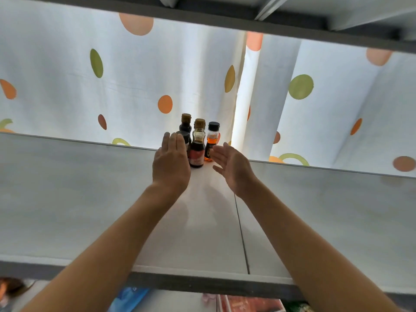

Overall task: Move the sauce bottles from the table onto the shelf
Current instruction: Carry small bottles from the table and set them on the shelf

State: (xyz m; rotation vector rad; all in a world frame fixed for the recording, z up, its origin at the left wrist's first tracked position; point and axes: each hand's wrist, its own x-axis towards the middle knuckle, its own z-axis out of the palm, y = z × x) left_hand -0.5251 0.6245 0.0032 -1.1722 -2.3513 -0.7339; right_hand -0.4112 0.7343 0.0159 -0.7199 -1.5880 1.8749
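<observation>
While both arms reach over the white shelf (90,199), the head view shows four sauce bottles clustered upright at its back edge, against a white curtain (67,86) with orange and green dots. Front bottle (197,152): dark sauce, red label, brown cap. Behind it to the left, a dark bottle (186,127) with a brown cap. To the right, an orange-liquid bottle (211,143) with a black cap. A fourth, black-capped bottle (183,136) is mostly hidden behind the left hand (171,163). The left hand is flat, fingers straight and together, just left of the cluster; contact can't be judged. The right hand (231,165) is spread, palm toward the bottles, just right of them, holding nothing. Below the shelf lip: blurred blue (128,298) and red packaging (249,304).
</observation>
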